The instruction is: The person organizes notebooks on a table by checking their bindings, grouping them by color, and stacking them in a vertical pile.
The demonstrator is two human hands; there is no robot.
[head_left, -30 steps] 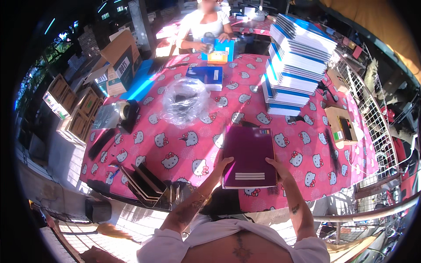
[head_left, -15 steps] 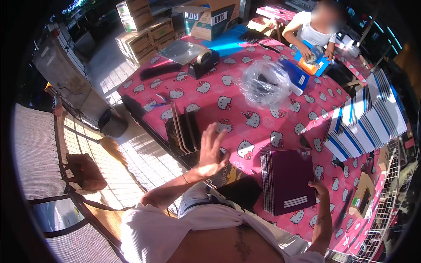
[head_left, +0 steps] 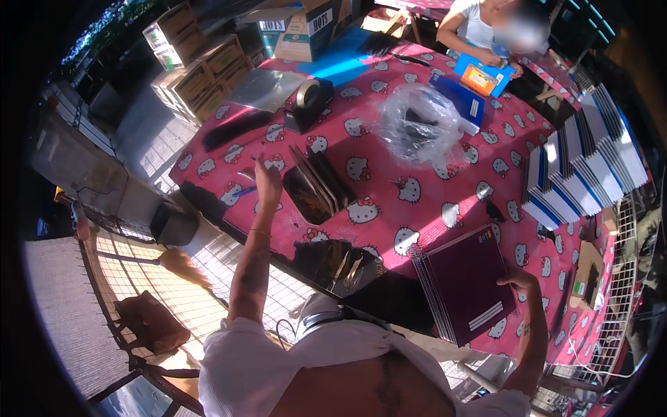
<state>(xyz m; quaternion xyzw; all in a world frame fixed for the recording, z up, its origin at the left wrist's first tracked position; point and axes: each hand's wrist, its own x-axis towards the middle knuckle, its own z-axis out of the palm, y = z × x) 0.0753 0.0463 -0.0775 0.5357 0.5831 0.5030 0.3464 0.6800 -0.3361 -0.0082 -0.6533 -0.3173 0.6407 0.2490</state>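
A stack of purple spiral notebooks (head_left: 467,278) lies at the table's near edge, tilted slightly, with its spiral bindings to the left. My right hand (head_left: 517,280) grips the right edge of the stack, thumb on the top cover. Out over the left side of the table, my left hand (head_left: 268,184) is stretched forward with fingers extended, and I see nothing held in it. Close to it lie a blue pen (head_left: 244,191) and a dark open box (head_left: 311,191) with upright brown dividers or boards inside.
Stacked white-and-blue notebooks (head_left: 580,167) stand at the right. Clear crumpled plastic (head_left: 417,128), a blue notebook (head_left: 462,104) and a tape dispenser (head_left: 306,104) lie farther back. Across the table, another person (head_left: 479,31) handles a blue-and-orange item (head_left: 481,78). Cartons (head_left: 198,76) are piled far left.
My left hand has moved forward and left, past the dark box to beside the pen. The dark box now sits farther onto the table. My right hand stays on the notebooks, which have turned slightly.
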